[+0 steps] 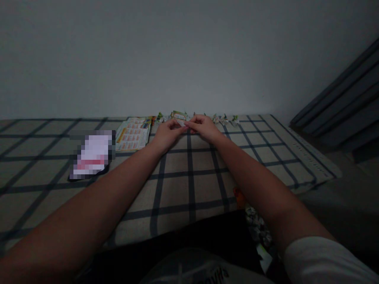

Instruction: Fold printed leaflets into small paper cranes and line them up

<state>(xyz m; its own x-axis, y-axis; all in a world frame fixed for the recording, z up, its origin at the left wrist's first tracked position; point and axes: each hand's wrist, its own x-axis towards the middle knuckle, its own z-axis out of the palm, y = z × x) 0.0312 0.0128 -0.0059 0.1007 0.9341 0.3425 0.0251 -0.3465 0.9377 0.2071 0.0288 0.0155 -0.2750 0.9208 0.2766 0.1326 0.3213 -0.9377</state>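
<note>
Both of my arms reach across the checked cloth towards the wall. My left hand (pixel 168 134) and my right hand (pixel 204 125) meet at the far side, fingers pinched on a small whitish printed piece (pixel 181 123) between them. Its exact kind is too small and dim to make out. Just behind it lies a green-edged printed packet (pixel 179 114). A row of small crumpled or twisted printed pieces runs along the wall, with one piece (pixel 160 117) left of my hands and another piece (pixel 235 120) at the right end.
A printed booklet or sheet (pixel 133 135) lies left of my hands. Nearer sits a phone-like object (pixel 92 154) with a pixelated bright face. Beside my right forearm are an orange item (pixel 239 197) and a patterned heap (pixel 258 227). Dark curtain (pixel 340 90) hangs at the right.
</note>
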